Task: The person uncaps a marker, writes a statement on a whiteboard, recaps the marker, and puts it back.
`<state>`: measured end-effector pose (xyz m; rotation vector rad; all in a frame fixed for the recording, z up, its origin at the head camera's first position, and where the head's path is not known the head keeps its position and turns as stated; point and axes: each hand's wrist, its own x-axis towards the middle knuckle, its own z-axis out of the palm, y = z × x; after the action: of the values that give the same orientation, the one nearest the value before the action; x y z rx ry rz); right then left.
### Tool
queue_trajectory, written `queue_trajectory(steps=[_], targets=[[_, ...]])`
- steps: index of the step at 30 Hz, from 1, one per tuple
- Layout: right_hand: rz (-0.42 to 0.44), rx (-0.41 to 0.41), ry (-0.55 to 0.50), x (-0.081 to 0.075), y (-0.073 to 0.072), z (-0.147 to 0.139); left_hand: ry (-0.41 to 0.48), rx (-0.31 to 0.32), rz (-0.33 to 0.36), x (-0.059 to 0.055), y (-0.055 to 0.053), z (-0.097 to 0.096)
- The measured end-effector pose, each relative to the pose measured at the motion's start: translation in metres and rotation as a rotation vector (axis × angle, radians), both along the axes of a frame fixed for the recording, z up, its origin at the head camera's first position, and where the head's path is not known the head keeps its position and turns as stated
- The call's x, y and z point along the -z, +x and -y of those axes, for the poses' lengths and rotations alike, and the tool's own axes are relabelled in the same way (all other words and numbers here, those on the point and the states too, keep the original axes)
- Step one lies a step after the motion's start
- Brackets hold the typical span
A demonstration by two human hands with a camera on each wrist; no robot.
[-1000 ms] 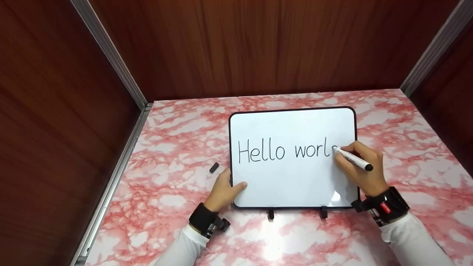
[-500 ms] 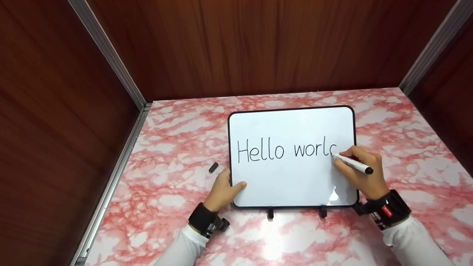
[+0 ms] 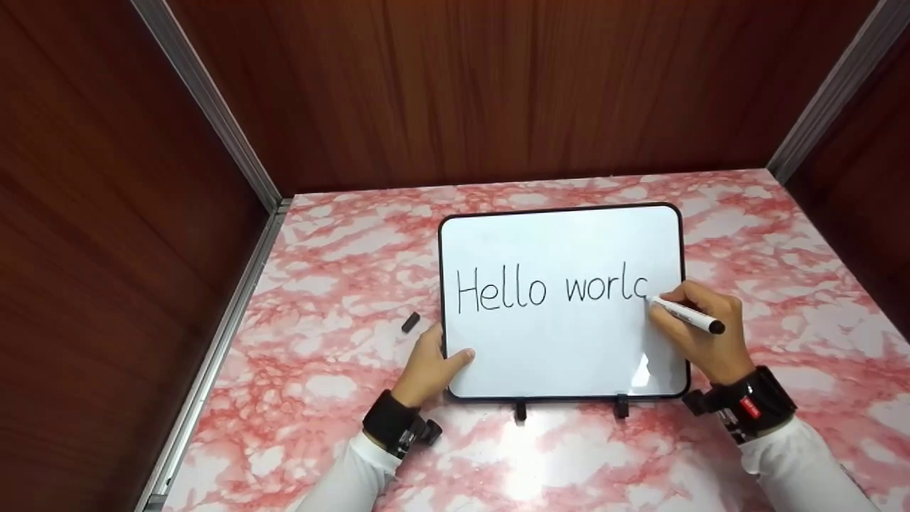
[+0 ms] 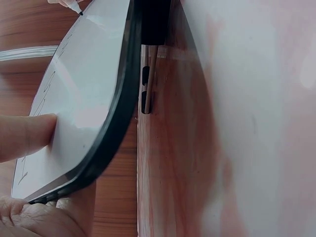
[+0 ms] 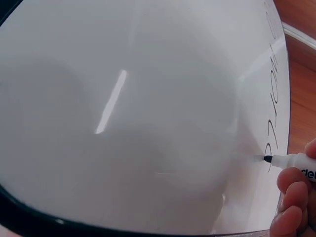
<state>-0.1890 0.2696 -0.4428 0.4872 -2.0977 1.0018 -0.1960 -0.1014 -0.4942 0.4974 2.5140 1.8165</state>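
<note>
A black-framed whiteboard [image 3: 561,355] stands tilted back on small black feet [image 3: 623,406]. Black handwriting [image 3: 502,288] across it reads "Hello worl", followed by a c-shaped curve. My left hand [image 3: 430,366] grips the board's lower left edge; its thumb [image 4: 27,136] lies on the white face and the other fingers are mostly hidden behind. At the right side, my right hand [image 3: 704,331] pinches a white marker [image 3: 686,315] with a black end. In the right wrist view the marker's black tip [image 5: 268,159] meets the board at the last curve.
Left of the board lies a small black cylinder [image 3: 411,322], like a marker cap. Everything rests on a red-and-white marbled table [image 3: 341,284]. Brown wood-grain panels [image 3: 498,92] with metal corner rails [image 3: 213,107] enclose the back and sides.
The marker tip has come down around a curve after the "l" and then slightly right, so the c-shape now shows. My left hand keeps its hold on the board.
</note>
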Motion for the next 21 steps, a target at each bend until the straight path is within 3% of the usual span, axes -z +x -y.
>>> queue_trajectory(steps=[2, 7, 9, 21], targets=[[0.0, 0.002, -0.001, 0.0, 0.0, 0.0, -0.004, -0.005, -0.003, 0.001, -0.001, 0.0], [0.004, -0.005, -0.01, 0.001, -0.001, 0.0, -0.017, -0.028, 0.005, 0.025, -0.011, 0.002], [0.005, -0.009, -0.008, 0.001, -0.001, 0.0, -0.013, -0.029, 0.012, 0.029, -0.013, 0.003], [-0.038, 0.05, -0.043, -0.007, -0.007, -0.003, -0.015, -0.027, 0.03, 0.026, -0.013, 0.003]])
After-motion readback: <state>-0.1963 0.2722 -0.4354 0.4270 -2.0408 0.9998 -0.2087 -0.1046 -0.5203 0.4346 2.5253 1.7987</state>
